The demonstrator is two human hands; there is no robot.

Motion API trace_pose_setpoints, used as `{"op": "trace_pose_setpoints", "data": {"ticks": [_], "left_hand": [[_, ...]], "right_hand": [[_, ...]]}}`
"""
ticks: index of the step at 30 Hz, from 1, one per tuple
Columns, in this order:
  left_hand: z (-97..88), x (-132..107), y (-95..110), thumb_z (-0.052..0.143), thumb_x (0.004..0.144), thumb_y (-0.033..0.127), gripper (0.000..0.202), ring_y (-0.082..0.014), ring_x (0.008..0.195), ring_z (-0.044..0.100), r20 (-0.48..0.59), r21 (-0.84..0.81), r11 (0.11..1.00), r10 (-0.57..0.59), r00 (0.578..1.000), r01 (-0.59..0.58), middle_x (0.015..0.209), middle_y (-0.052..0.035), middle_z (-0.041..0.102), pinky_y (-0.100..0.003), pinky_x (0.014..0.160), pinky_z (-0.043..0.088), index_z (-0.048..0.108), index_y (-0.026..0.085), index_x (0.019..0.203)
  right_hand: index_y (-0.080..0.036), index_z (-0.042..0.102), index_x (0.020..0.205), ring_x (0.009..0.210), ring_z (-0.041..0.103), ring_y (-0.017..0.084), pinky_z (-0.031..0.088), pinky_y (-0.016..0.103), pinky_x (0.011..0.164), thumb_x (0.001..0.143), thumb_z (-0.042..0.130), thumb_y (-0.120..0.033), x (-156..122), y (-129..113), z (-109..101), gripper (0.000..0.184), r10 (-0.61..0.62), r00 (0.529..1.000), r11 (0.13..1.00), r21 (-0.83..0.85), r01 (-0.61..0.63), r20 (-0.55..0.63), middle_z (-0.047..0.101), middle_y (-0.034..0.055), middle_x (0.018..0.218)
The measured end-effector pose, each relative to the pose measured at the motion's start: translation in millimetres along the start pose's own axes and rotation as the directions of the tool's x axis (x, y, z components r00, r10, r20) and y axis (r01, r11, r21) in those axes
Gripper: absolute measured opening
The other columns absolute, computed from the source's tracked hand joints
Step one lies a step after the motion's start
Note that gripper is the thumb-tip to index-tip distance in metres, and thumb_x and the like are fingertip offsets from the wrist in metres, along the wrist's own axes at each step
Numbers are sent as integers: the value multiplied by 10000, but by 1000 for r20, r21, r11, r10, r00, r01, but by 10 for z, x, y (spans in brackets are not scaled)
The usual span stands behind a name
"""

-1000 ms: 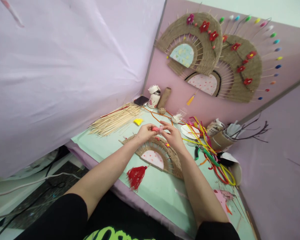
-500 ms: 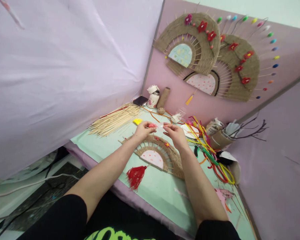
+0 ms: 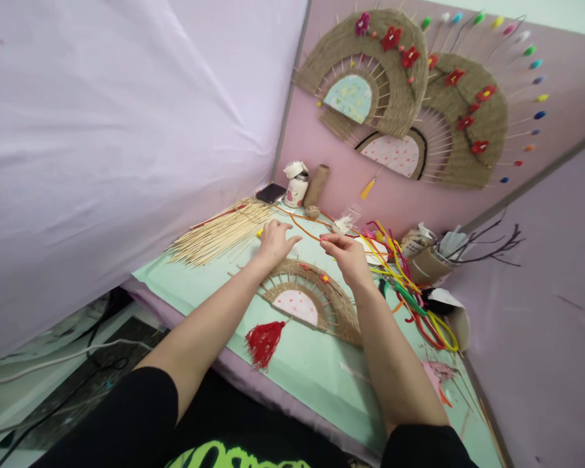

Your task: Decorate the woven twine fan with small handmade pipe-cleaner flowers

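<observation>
My left hand (image 3: 275, 243) is over the table beyond the fan, thumb and fingers apart, with nothing visible between them. Just beside its knuckles a bit of something yellow (image 3: 260, 233) shows, mostly covered by the hand. My right hand (image 3: 345, 255) is closed in a pinch on a small red piece (image 3: 324, 239), too small to make out further. Below both hands lies a twine-wrapped half-round fan (image 3: 338, 305) with little red and orange flowers and a spotted white centre. A red tassel (image 3: 264, 343) rests at its near edge.
Thin wooden sticks (image 3: 219, 235) lie in a heap at left. Behind stand a white jar (image 3: 296, 190), a twine spool (image 3: 316, 186) and a phone (image 3: 271, 193). Colourful pipe cleaners (image 3: 409, 296) and a pot with twigs (image 3: 431, 265) are at right. Two larger fans (image 3: 404, 97) hang on the board.
My left hand has let go of the red piece and moved slightly left and up, its fingers spreading. The red piece is now in my right hand's pinch.
</observation>
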State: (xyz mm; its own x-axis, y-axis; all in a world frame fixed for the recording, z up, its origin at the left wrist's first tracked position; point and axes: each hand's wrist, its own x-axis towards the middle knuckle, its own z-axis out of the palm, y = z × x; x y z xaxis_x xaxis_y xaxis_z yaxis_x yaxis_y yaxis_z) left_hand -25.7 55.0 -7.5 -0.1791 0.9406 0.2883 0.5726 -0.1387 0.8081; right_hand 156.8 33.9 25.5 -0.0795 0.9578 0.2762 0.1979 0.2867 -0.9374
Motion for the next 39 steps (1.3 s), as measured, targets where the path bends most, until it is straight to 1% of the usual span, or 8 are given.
{"op": "trace_pose_setpoints", "data": {"ticks": [2, 5, 9, 15, 23, 31, 35, 39], "left_hand": [[-17, -133, 92, 624, 821, 468, 349, -196, 859, 559, 163, -389, 916, -33, 986, 95, 908, -103, 649, -313, 778, 432, 711, 136, 883], [-19, -300, 157, 679, 742, 568, 464, -100, 601, 493, 501, -676, 606, -38, 865, 418, 708, -60, 616, -249, 589, 394, 670, 104, 730], [-19, -382, 118, 843, 593, 439, 406, -59, 539, 480, 639, -715, 388, 26, 769, 581, 628, -6, 584, -199, 511, 351, 657, 99, 713], [-23, -395, 56, 815, 672, 190, 207, -63, 577, 546, 737, -662, 168, -25, 675, 730, 647, 3, 584, -153, 467, 347, 639, 105, 741], [-36, -408, 74, 644, 820, 101, 34, -80, 614, 601, 625, -776, 66, -50, 779, 627, 712, -42, 651, -170, 539, 449, 649, 97, 787], [-91, -410, 105, 674, 818, 391, 406, -57, 552, 536, 553, -821, 120, -77, 829, 559, 672, -33, 626, -166, 503, 410, 509, 130, 554], [-73, -430, 107, 752, 755, 199, 138, -59, 643, 599, 484, -859, 145, -90, 871, 492, 775, -43, 682, -165, 598, 467, 669, 93, 788], [-84, -421, 100, 805, 669, 126, 174, -36, 569, 560, 445, -881, 131, -102, 890, 456, 697, -15, 661, -155, 573, 464, 637, 98, 708]], "right_hand": [[-202, 716, 753, 917, 640, 198, 504, 330, 778, 696, 730, -373, -28, -27, 29, 181, -150, 988, 984, -94, 153, 38, 717, 62, 972], [-208, 709, 751, 978, 633, 219, 515, 336, 756, 740, 700, -352, -77, -47, 87, 144, -291, 946, 923, -218, 317, 142, 691, 84, 1049], [-212, 673, 756, 990, 631, 224, 528, 342, 740, 766, 683, -321, -120, -46, 133, 109, -362, 904, 850, -318, 420, 225, 683, 91, 1061], [-220, 655, 754, 908, 645, 206, 528, 325, 697, 793, 651, -273, -141, -43, 166, 65, -391, 872, 794, -371, 482, 296, 705, 67, 959], [-229, 696, 1024, 949, 653, 199, 554, 315, 732, 768, 666, -280, -158, -74, 174, 263, -267, 917, 897, -271, 349, 297, 694, 72, 1086], [-202, 712, 972, 914, 680, 207, 533, 371, 855, 777, 665, -362, -144, -117, 127, 257, -143, 968, 952, -240, 191, 207, 736, 80, 1002], [-198, 717, 949, 896, 684, 203, 538, 371, 852, 786, 653, -381, -151, -136, 126, 253, -157, 971, 952, -235, 197, 180, 741, 71, 987], [-197, 721, 930, 878, 679, 200, 552, 357, 804, 787, 638, -379, -161, -173, 120, 246, -166, 977, 953, -233, 195, 135, 740, 66, 974]]}}
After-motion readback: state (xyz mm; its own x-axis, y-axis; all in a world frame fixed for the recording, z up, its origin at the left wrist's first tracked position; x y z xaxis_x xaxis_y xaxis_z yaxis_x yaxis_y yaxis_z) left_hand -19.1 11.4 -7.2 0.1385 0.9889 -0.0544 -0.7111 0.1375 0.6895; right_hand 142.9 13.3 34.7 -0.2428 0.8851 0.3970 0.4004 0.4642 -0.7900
